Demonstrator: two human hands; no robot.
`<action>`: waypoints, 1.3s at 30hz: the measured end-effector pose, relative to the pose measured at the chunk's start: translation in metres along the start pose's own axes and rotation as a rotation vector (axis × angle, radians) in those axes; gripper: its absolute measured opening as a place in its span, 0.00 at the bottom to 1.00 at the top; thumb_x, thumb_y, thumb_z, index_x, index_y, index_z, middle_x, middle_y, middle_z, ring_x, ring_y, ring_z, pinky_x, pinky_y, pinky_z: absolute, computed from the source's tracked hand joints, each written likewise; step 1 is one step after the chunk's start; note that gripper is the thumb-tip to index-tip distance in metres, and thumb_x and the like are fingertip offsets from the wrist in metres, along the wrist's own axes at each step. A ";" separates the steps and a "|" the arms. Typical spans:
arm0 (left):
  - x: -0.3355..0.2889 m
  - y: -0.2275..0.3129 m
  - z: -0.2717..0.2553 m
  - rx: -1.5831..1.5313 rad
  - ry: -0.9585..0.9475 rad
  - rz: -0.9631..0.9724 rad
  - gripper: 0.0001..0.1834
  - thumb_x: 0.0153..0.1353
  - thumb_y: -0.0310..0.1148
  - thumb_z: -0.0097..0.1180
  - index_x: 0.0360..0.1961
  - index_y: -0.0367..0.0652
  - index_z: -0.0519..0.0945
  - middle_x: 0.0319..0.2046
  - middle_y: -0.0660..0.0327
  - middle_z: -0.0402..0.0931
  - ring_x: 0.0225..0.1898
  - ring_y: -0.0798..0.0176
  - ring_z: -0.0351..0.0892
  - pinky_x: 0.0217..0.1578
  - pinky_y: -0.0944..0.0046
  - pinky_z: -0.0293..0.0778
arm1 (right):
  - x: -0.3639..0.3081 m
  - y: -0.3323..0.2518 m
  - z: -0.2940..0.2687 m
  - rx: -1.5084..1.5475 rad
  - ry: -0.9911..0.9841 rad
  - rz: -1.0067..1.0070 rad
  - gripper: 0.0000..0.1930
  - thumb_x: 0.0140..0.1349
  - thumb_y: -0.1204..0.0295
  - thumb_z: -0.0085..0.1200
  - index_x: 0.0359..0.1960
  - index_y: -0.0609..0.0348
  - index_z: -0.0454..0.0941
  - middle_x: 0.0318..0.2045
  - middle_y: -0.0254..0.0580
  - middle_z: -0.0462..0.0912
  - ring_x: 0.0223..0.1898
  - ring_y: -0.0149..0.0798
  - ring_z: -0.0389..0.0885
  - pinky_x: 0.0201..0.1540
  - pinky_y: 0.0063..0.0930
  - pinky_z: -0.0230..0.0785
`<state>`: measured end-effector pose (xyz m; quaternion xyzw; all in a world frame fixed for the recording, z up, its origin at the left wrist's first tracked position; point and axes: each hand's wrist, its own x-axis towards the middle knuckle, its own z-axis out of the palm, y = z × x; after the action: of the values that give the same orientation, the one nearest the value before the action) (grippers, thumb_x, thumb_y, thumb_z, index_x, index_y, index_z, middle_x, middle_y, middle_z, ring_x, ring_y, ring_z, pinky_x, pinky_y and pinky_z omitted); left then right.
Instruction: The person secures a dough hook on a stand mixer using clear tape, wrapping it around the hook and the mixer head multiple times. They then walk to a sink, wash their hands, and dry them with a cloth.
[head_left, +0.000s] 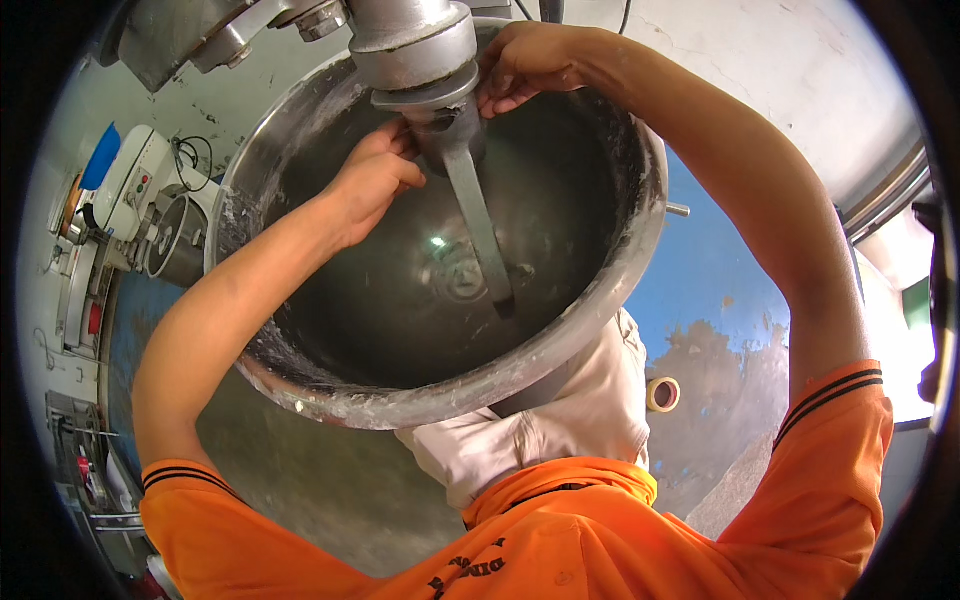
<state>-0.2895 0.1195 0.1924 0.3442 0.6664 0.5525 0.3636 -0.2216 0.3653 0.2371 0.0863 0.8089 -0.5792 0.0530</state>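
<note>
A worn blue-painted floor with bare grey-brown patches lies to the right; a small roll of pale tape sits on it; a cracked, off-white plastered wall rises behind; at left stands a white machine housing beside a blue plastic container; bright daylight washes the far right edge.

No clear packages, labels, signs or screens, small items at left too blurred to tell

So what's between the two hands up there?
In the head view, the mixer's grey metal shaft stands between the left hand and right hand.
</note>
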 end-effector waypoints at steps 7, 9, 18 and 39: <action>0.000 0.000 -0.001 0.020 0.010 0.018 0.38 0.51 0.13 0.47 0.67 0.45 0.64 0.64 0.63 0.67 0.65 0.63 0.64 0.59 0.62 0.63 | -0.010 0.009 0.018 -0.715 -0.008 0.186 0.25 0.53 0.89 0.48 0.56 0.74 0.72 0.49 0.53 0.81 0.40 0.41 0.81 0.42 0.29 0.76; 0.001 -0.001 -0.002 0.021 0.001 0.019 0.38 0.51 0.13 0.47 0.66 0.45 0.64 0.63 0.64 0.67 0.64 0.63 0.65 0.59 0.62 0.63 | -0.011 0.020 0.035 -0.388 -0.076 0.152 0.28 0.51 0.90 0.47 0.58 0.72 0.71 0.49 0.49 0.79 0.43 0.39 0.78 0.42 0.29 0.73; 0.001 -0.004 0.006 0.020 0.045 0.016 0.35 0.48 0.17 0.50 0.63 0.35 0.66 0.59 0.53 0.68 0.64 0.56 0.62 0.68 0.59 0.51 | 0.005 0.029 0.038 0.240 0.041 0.085 0.34 0.48 0.92 0.43 0.63 0.71 0.64 0.52 0.47 0.74 0.49 0.41 0.75 0.47 0.32 0.70; 0.001 -0.003 0.002 0.163 0.050 0.058 0.33 0.48 0.19 0.51 0.60 0.33 0.67 0.55 0.49 0.71 0.60 0.53 0.67 0.59 0.58 0.62 | 0.025 0.041 0.030 -0.592 -0.097 -0.118 0.26 0.46 0.77 0.74 0.48 0.66 0.78 0.36 0.47 0.86 0.32 0.38 0.86 0.33 0.30 0.81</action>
<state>-0.2880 0.1211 0.1892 0.3780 0.7078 0.5149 0.3017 -0.2381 0.3518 0.1844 -0.0076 0.9427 -0.3238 0.0807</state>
